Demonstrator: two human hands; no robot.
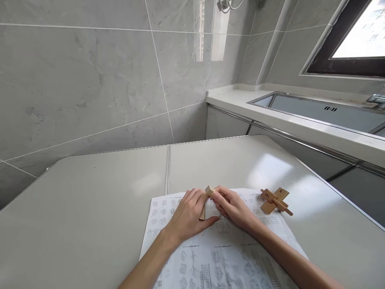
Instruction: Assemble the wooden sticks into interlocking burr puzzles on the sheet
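Observation:
My left hand (191, 214) and my right hand (231, 204) meet over a printed paper sheet (216, 253) on the grey table (90, 200). Both hands are closed around small wooden pieces (208, 192); one end pokes up between the fingertips and another piece shows under my left palm. A crossed assembly of wooden puzzle pieces (275, 200) with digits on it lies on the sheet's right corner, apart from my right hand.
A tiled wall stands behind the table. To the right runs a white counter (240, 100) with a steel sink (325, 108) under a window (357, 36). A seam (167, 168) splits the tabletop in two.

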